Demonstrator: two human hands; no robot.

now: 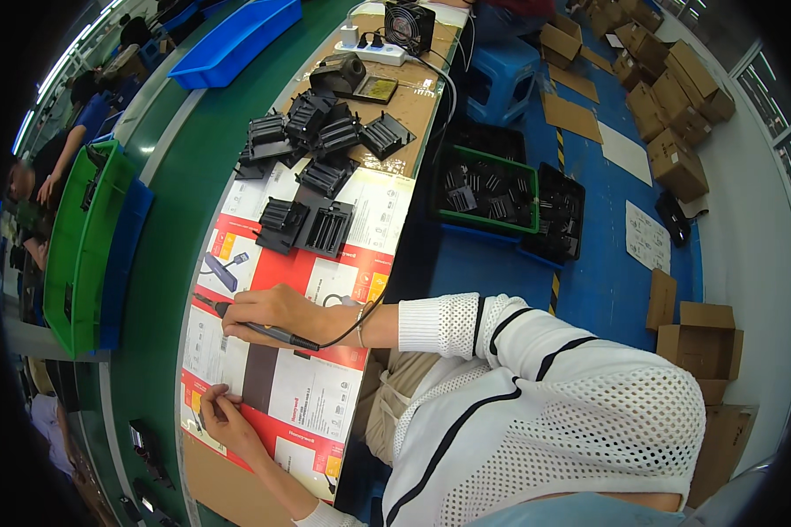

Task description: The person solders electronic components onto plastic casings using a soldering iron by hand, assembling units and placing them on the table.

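Note:
My right hand [268,314] is closed round the dark handle of a soldering iron [283,335], whose metal end points left past the fingers. Its black cable runs back by my wrist. Nearer the lower edge, my left hand [227,423] rests on the printed red and white sheet [316,386]. The fingers there are curled, thumb and fingertips close together; anything between them is too small to make out. Beyond my right hand two black slotted plastic parts [328,230] lie on the sheet, and a pile of similar parts [312,123] is heaped farther off.
At the bench's far end are a soldering iron stand [338,75], a white power strip [380,54] and a small black fan [409,26]. Green [70,255] and blue bins [237,39] stand left. Crates of black parts [488,189], a blue stool [503,75] and cardboard boxes [677,162] are right.

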